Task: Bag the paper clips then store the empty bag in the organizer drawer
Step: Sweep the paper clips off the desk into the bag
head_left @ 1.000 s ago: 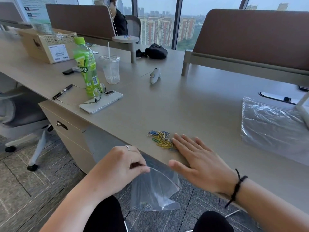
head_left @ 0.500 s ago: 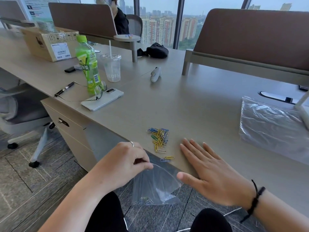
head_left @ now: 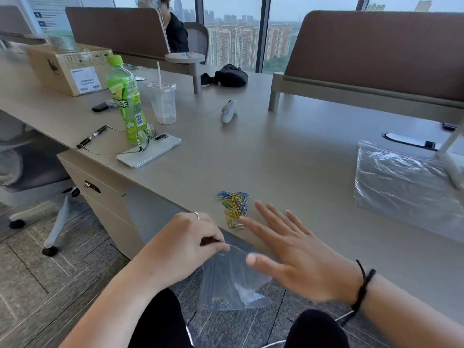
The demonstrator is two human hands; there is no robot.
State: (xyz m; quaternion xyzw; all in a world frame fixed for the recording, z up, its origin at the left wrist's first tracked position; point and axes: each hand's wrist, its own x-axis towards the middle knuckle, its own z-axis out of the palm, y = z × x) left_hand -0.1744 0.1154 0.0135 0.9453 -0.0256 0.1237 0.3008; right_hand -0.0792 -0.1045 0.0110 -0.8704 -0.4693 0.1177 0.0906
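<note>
The left hand [head_left: 185, 244] pinches the rim of a clear bag [head_left: 233, 280] that hangs just below the counter [head_left: 288, 156] edge, a few clips already at its bottom. The right hand [head_left: 293, 252] is open, fingers spread flat, just beside the pile of coloured paper clips [head_left: 234, 207] near the counter's edge.

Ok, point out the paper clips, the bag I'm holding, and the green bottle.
paper clips [head_left: 234, 207]: head view, middle of the pile near the desk edge.
bag [head_left: 226, 285]: head view, clear body hanging below the left hand.
green bottle [head_left: 125, 96]: head view, label area.
</note>
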